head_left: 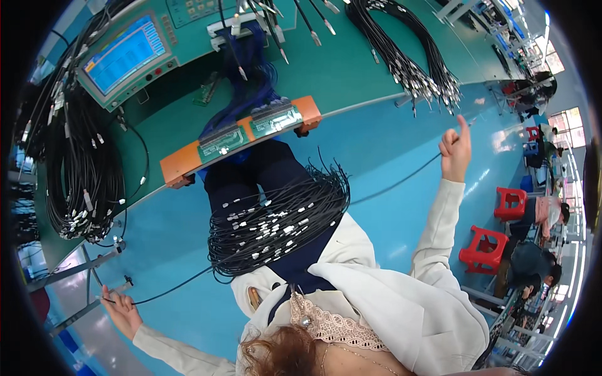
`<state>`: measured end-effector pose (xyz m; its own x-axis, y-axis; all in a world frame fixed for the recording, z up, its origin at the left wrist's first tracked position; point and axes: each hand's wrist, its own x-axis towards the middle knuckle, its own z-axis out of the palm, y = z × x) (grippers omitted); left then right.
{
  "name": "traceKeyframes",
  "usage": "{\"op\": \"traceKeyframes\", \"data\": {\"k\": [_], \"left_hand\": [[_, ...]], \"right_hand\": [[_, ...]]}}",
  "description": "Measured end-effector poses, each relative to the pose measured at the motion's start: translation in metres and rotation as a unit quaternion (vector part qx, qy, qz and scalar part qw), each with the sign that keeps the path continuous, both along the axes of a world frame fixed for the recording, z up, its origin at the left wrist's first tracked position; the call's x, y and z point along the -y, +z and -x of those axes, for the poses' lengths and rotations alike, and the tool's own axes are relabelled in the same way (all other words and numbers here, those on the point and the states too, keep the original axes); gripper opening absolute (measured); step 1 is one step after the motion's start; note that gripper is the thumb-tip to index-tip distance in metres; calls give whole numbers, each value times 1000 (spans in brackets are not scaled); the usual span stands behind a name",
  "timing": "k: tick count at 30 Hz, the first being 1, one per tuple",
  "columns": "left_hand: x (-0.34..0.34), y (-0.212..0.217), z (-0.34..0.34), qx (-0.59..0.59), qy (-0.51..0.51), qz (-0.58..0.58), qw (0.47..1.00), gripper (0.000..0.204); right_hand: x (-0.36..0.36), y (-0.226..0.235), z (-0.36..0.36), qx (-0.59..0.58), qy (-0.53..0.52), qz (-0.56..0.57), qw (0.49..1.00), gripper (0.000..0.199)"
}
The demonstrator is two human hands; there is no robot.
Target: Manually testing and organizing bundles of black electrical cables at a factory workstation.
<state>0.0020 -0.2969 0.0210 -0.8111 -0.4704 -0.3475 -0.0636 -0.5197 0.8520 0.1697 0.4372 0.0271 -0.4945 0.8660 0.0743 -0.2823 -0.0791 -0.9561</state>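
Black cable stretched across lap bundle: my left hand pinches one end, right hand other. Straightening step; next, likely lay onto bundle.

Two hands are seen, the left hand and the right hand, with one black cable stretched between them. Three bundles of black cables are counted: one at the bench's left edge, one at its far right corner, one on the lap. Two red stools are counted, and one screen.
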Motion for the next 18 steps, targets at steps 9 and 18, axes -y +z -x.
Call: {"op": "traceKeyframes", "data": {"k": [9,18], "left_hand": [[-247,15,-9,-14,-449,7,893,29],[-337,-59,7,4,-458,-10,889,23]], "right_hand": [[192,9,103,132,397,73,905,32],[223,-63,143,166,333,152,916,22]]}}
